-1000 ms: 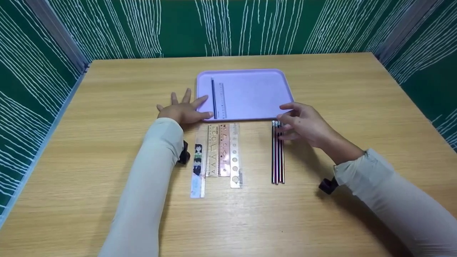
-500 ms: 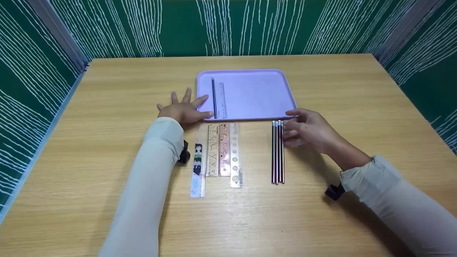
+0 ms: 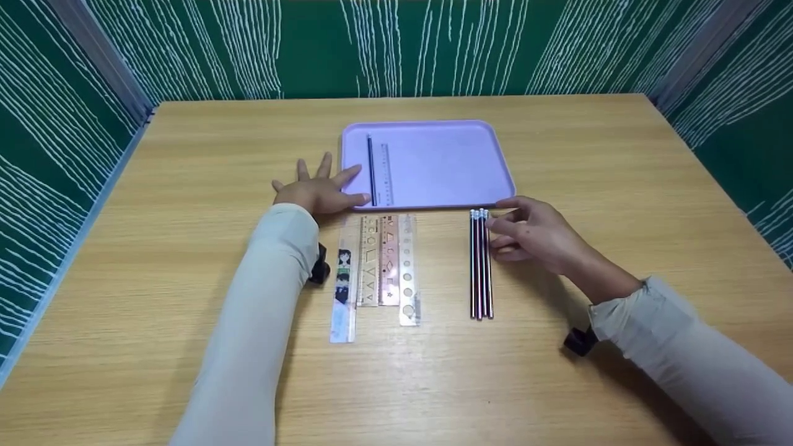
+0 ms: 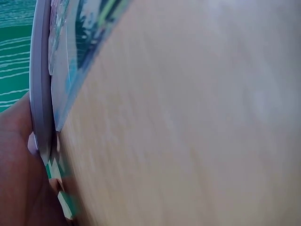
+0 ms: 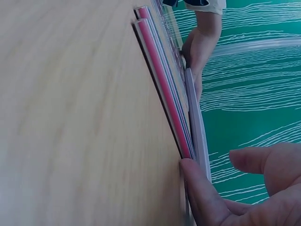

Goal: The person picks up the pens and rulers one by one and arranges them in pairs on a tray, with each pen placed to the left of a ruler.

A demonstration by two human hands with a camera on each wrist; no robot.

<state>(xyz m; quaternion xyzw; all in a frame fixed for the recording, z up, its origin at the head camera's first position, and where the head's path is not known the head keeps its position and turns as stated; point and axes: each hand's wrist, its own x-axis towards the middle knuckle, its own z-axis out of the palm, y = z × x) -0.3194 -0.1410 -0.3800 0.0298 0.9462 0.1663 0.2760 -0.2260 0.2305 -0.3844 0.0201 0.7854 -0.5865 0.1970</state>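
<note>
My left hand [image 3: 319, 192] lies with spread fingers at the left edge of a lilac tray [image 3: 443, 164]; its thumb and index finger reach over the rim. Inside the tray, a dark pencil [image 3: 372, 170] and a clear ruler [image 3: 386, 174] lie side by side. My right hand [image 3: 536, 235] is at the tray's near right corner, fingers loosely bent. Its thumb touches the far end of several striped pencils [image 3: 481, 266], lined up on the table. In the right wrist view, one digit meets the pencils [image 5: 162, 89] and another finger stands apart from them.
Between the hands, on the wooden table [image 3: 433, 378], lie a ruler with a cartoon figure [image 3: 342, 297], a yellowish stencil ruler [image 3: 368, 263], a pink stencil ruler [image 3: 389, 260] and a clear ruler with round holes [image 3: 407, 272]. Green white-streaked panels [image 3: 403, 49] surround the table.
The right hand has moved back toward me and slightly right, off the tops of the pencils to their right side. The pencils have shifted slightly left. The left hand stays still.
</note>
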